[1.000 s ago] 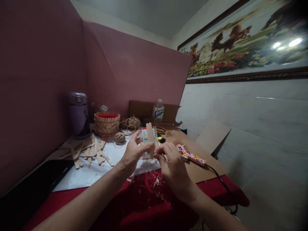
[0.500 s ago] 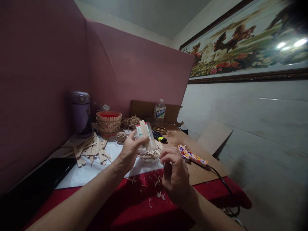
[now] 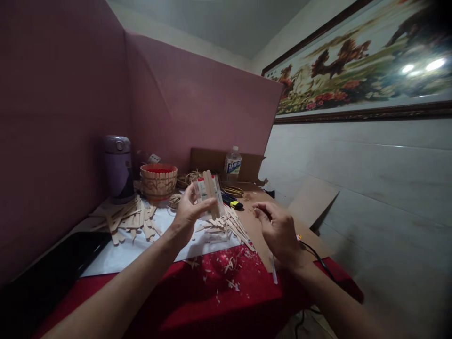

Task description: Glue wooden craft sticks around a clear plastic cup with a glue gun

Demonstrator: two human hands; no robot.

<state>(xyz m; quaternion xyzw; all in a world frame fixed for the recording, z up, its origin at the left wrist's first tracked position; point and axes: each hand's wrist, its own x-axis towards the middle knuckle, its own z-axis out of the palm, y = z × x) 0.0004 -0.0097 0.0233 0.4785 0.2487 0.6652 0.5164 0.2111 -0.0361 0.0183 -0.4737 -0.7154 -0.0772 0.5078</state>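
My left hand [image 3: 189, 209] is closed around a clear plastic box [image 3: 221, 200] with a printed label. Two wooden craft sticks [image 3: 211, 188] lie side by side against its face, my thumb across them. To the right, apart from the box, my right hand [image 3: 278, 230] is raised over the brown board with thumb and forefinger pinched together; whatever is between them is too small to make out. Behind that hand the flowered glue gun [image 3: 299, 238] is mostly hidden. A translucent strip, possibly a glue stick [image 3: 274, 272], shows below the hand.
Loose craft sticks [image 3: 137, 219] lie on white paper [image 3: 106, 259], with more under the box. Behind stand a purple flask [image 3: 119, 169], a stick-covered bowl [image 3: 158, 184], twine [image 3: 174, 201] and a bottle [image 3: 233, 165]. A yellow-black cutter [image 3: 235, 203] is nearby. Shavings litter the red cloth [image 3: 197, 301].
My right hand has moved right and slightly up, away from the box, and now covers most of the glue gun. My left hand has shifted slightly left with the box and sticks.
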